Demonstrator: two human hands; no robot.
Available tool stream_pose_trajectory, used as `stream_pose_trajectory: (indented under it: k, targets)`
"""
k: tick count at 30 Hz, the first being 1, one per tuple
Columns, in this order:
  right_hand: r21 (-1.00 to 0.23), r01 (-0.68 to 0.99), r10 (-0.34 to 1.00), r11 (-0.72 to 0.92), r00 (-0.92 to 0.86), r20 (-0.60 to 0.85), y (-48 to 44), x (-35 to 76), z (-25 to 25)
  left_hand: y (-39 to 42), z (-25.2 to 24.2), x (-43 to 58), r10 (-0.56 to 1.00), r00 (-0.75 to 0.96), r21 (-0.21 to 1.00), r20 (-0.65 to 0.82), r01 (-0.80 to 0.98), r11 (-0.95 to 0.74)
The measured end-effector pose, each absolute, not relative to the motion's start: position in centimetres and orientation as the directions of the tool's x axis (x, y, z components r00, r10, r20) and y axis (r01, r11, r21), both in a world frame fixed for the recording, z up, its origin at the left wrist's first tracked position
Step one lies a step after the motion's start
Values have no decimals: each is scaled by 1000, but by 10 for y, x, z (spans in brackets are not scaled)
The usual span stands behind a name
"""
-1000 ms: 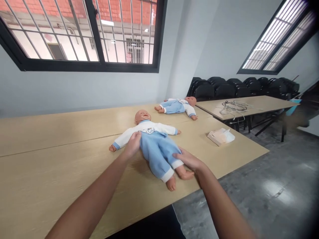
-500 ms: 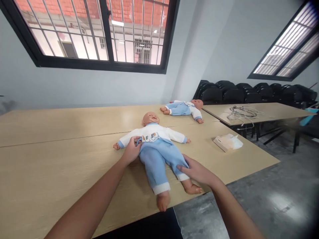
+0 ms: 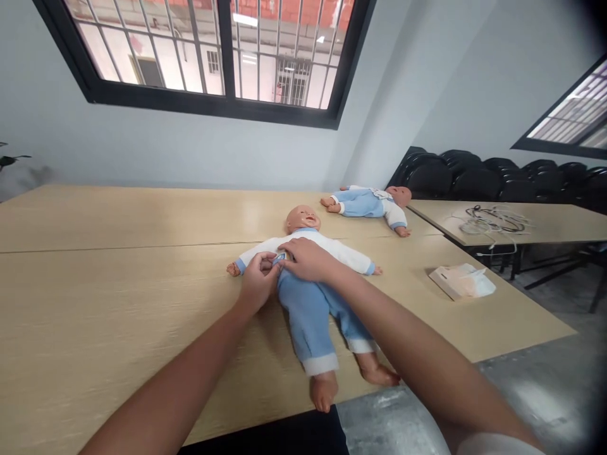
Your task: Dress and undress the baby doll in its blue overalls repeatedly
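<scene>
A baby doll (image 3: 303, 322) in a white top and light blue trousers lies on its back on the table, head away from me, feet near the front edge. At the left side of its waist, my left hand (image 3: 260, 278) pinches a bit of the light blue cloth (image 3: 279, 258). Right beside it, my right hand (image 3: 306, 260) lies across the doll's belly, its fingertips closed on the same cloth. The bib's printed eyes are hidden beneath this hand. What exactly the fingers grip, a strap or the trouser edge, is too small to tell.
A second doll (image 3: 363, 203) in like clothes lies farther back. An open tissue pack (image 3: 459, 281) sits at the right of the wooden table (image 3: 118, 316). Tangled cables (image 3: 496, 221) lie on another table, with stacked black chairs (image 3: 429, 175) behind.
My right hand has left the doll's right-side trouser leg and come up to its waist beside my left hand. My left hand stays at the cloth. The view has shifted slightly left.
</scene>
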State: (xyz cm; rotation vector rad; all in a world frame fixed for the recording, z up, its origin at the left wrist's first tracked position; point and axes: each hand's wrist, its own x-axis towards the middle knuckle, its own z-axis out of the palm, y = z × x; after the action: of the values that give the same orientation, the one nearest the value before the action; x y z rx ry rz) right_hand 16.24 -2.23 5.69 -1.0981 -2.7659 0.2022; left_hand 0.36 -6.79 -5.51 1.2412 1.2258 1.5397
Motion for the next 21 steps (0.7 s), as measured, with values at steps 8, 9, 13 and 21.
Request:
stream_pose_trajectory:
  k: [8,9,13,21]
  targets:
    - [-409,686,763,602,-645,43,-12,172,72,-70,-57,7,992,48,990,119,-83,-115]
    - [-459,670,774,583,-630,64,-14,176,75,-71,-57,8,990,84,991,113,-80,-106]
    - [-562,556,758,613,-615,218,-27,188,79,-74,-54,8,990,46,988,131,-84,-127]
    - [-226,543,586,809,-711,388,-60,199,69,-84,-44,14,979,8,978,205,-29,-205]
